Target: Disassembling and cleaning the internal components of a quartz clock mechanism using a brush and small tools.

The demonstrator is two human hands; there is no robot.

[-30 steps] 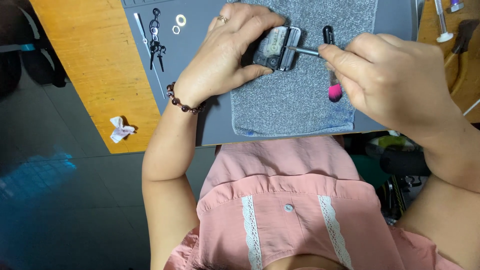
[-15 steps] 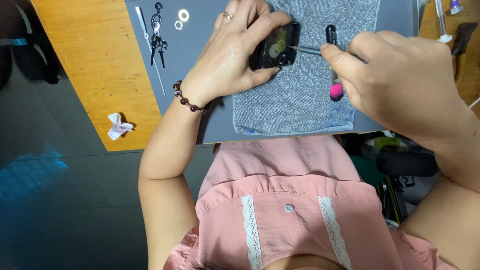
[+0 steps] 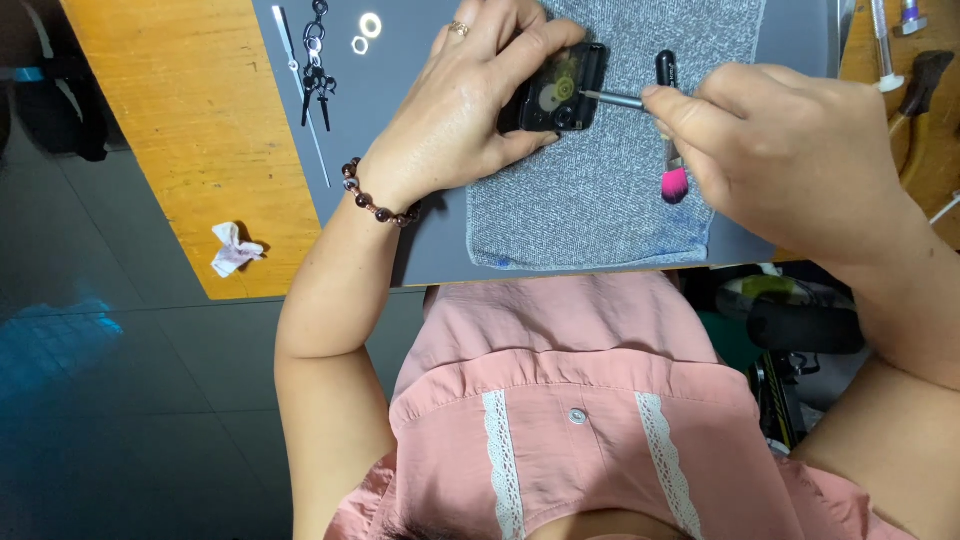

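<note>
My left hand (image 3: 470,95) grips a small black box-shaped mechanism (image 3: 558,90) with round gears showing inside, held on a grey cloth (image 3: 600,190). A thin metal tool (image 3: 615,98) is pinched in my right hand (image 3: 790,150), and its tip touches the mechanism's open face. A small brush with a black handle and pink bristles (image 3: 672,180) lies on the cloth just under my right hand.
The cloth rests on a grey mat (image 3: 400,60) over an orange wooden table (image 3: 190,130). Black clock hands (image 3: 318,80) and two small rings (image 3: 366,32) lie on the mat at left. A crumpled paper scrap (image 3: 235,250) sits near the table edge. Tools (image 3: 905,50) lie at far right.
The mechanism has been turned in my left hand, so its open face with gears now shows. The tool tip stays at it.
</note>
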